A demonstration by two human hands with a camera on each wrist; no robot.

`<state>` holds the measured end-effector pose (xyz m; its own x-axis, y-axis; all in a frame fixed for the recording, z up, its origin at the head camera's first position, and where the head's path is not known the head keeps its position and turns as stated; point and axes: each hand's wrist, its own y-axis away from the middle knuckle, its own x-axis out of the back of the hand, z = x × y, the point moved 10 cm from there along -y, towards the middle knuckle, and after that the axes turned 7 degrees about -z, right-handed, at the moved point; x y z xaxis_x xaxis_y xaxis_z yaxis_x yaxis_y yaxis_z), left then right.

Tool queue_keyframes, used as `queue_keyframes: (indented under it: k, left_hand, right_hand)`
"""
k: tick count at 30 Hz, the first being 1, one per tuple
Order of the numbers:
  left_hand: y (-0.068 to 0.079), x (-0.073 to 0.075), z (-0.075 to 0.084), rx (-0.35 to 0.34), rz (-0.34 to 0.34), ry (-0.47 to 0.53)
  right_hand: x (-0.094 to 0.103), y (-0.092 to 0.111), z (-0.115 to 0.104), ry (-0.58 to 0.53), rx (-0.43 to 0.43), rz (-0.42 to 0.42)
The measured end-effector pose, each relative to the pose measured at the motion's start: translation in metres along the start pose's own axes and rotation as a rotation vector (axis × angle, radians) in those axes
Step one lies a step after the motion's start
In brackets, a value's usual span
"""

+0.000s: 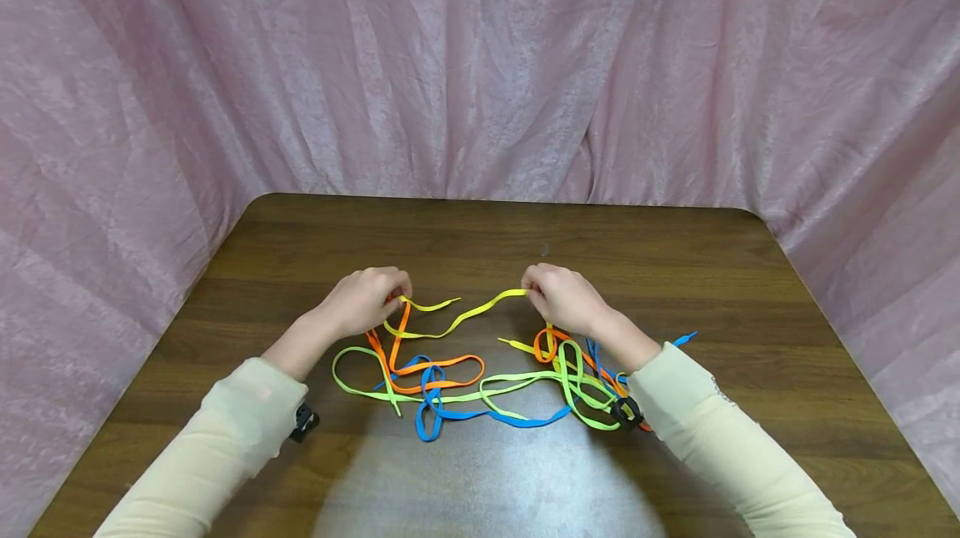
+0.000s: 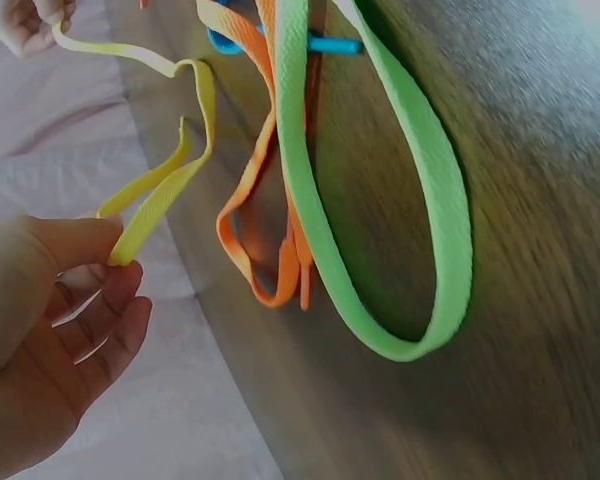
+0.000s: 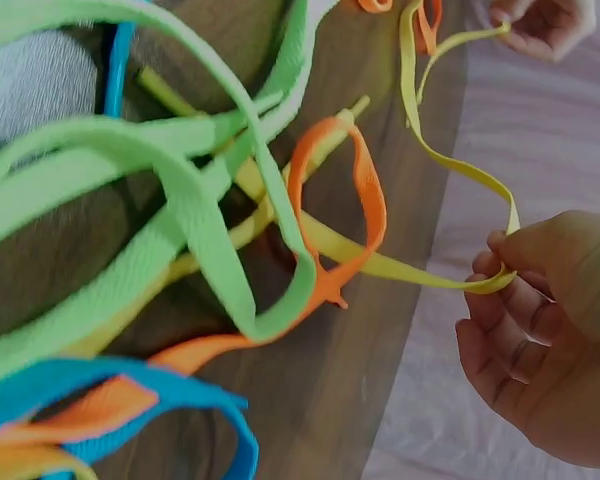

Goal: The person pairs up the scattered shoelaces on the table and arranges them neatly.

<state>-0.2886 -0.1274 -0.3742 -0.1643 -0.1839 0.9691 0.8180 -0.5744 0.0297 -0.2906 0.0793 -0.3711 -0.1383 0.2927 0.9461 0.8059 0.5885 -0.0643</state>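
A flat yellow shoelace (image 1: 480,309) spans the gap between both hands, sagging in the middle. My left hand (image 1: 368,301) pinches it near one end between thumb and index finger, and its tip sticks out to the right. With thumb and fingertips, my right hand (image 1: 567,298) grips the same lace farther along; from there it runs down into the pile in the right wrist view. Below the hands lie tangled laces: a green shoelace (image 2: 450,230), an orange shoelace (image 1: 465,384) and a blue shoelace (image 1: 528,422). An orange loop (image 3: 378,215) lies over the yellow lace.
The brown wooden table (image 1: 637,242) has rounded far corners. Pink curtains (image 1: 480,62) hang behind it and at both sides. A blue lace tip (image 1: 686,339) pokes out beyond the right forearm, which covers part of the pile.
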Motion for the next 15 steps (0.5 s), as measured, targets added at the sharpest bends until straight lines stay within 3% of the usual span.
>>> queue_keyframes:
  k: [6, 15]
  left_hand:
    - [0.005, 0.001, -0.015, 0.06, -0.007, 0.015]
    - [0.013, 0.004, -0.032, 0.092, 0.005, 0.029]
  right_hand:
    - [0.007, 0.009, 0.014, -0.025, -0.026, -0.01]
    - [0.016, 0.024, 0.042, -0.021, -0.068, 0.001]
